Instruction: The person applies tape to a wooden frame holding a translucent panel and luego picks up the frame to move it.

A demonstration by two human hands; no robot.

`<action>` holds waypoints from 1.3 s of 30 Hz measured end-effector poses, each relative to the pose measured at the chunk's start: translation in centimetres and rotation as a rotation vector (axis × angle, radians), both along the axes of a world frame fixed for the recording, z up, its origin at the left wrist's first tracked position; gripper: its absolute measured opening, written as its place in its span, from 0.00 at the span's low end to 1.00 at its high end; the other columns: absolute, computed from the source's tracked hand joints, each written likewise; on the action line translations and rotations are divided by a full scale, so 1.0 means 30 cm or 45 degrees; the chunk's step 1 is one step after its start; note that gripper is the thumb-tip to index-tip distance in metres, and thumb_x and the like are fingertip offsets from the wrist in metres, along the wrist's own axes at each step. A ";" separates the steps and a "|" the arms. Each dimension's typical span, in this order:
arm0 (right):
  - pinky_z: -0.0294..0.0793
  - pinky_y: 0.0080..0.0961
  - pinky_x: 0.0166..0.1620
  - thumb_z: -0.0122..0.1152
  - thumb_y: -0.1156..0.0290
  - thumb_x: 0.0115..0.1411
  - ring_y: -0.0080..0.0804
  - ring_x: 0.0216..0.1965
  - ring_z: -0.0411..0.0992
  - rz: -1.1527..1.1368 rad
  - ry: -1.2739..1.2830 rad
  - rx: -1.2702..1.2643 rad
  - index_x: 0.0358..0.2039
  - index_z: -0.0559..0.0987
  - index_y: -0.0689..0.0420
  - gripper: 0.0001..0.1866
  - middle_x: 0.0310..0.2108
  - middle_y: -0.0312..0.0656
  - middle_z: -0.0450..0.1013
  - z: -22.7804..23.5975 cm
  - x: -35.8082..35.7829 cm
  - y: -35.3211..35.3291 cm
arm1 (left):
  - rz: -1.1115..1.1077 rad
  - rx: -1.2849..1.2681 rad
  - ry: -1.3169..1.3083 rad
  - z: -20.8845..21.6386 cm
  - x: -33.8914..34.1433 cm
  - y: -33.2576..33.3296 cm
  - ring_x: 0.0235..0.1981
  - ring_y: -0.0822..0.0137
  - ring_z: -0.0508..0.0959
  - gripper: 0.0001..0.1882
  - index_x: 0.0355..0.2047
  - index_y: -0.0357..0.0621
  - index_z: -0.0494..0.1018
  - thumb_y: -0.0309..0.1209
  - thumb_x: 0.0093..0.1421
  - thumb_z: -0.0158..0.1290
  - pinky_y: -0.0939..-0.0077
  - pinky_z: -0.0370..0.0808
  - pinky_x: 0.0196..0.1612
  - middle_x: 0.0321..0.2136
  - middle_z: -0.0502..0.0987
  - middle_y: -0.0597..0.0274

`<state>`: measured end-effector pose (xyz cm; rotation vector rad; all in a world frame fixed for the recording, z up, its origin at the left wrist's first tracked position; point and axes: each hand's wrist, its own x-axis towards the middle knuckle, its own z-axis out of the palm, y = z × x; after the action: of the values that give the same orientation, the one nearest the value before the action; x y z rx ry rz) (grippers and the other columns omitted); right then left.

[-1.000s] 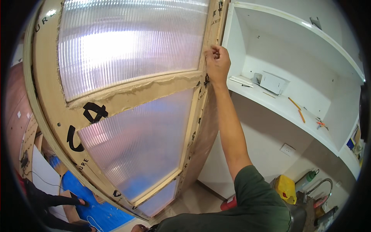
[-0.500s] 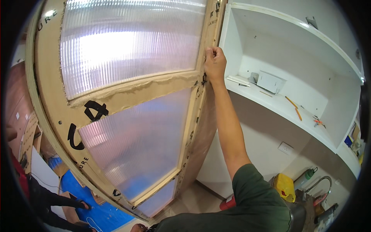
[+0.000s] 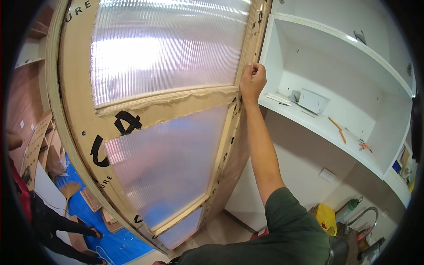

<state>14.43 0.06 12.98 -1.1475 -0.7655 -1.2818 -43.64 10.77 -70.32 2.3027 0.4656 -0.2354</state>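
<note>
My right hand [image 3: 253, 84] is raised at the right edge of a plywood-framed door panel [image 3: 172, 102], with its fingers curled closed. What the fingers hold, if anything, is hidden. Ridged translucent sheets [image 3: 168, 163] fill the openings of the frame, and black lettering marks the wood. Torn brown paper or film runs along the crossbar. Only a sliver of my left hand [image 3: 159, 263] shows at the bottom edge, with its fingers out of sight.
At right, an open white wall cabinet [image 3: 318, 115] holds a white box [image 3: 312, 101], a yellow folding rule [image 3: 338, 129] and small orange-handled pliers [image 3: 364, 145]. Below are a yellow container [image 3: 326, 218] and a tap [image 3: 373, 210]. A person [image 3: 44, 221] stands left, by blue floor sheeting [image 3: 128, 245].
The door panel and cabinet sit slightly further right and lower in view. My right hand stays closed at the panel's edge. Less of my left hand shows at the bottom.
</note>
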 end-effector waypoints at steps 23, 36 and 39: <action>0.76 0.29 0.39 0.70 0.66 0.67 0.28 0.32 0.74 0.233 0.208 -0.029 0.37 0.81 0.63 0.12 0.31 0.40 0.79 0.126 0.002 -0.001 | -0.390 0.286 -0.112 -0.011 -0.009 0.043 0.40 0.41 0.84 0.15 0.32 0.42 0.86 0.39 0.56 0.57 0.53 0.80 0.46 0.37 0.85 0.40; 0.73 0.22 0.30 0.76 0.73 0.62 0.20 0.26 0.72 0.817 0.302 -0.343 0.34 0.82 0.62 0.09 0.26 0.34 0.78 0.259 0.036 -0.109 | -0.113 0.046 0.109 -0.014 -0.077 0.021 0.43 0.45 0.85 0.16 0.38 0.39 0.86 0.37 0.59 0.54 0.55 0.78 0.47 0.40 0.85 0.37; 0.73 0.21 0.31 0.74 0.71 0.66 0.20 0.26 0.71 0.654 0.257 -0.269 0.34 0.82 0.61 0.09 0.27 0.33 0.77 0.242 0.072 -0.077 | -0.105 0.022 0.116 0.000 -0.070 0.013 0.43 0.46 0.85 0.17 0.40 0.38 0.86 0.36 0.60 0.54 0.55 0.78 0.47 0.41 0.85 0.37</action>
<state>16.59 -2.26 20.23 -1.1298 -0.9812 -0.6594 -45.73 11.16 -70.31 2.3374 0.4203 -0.3796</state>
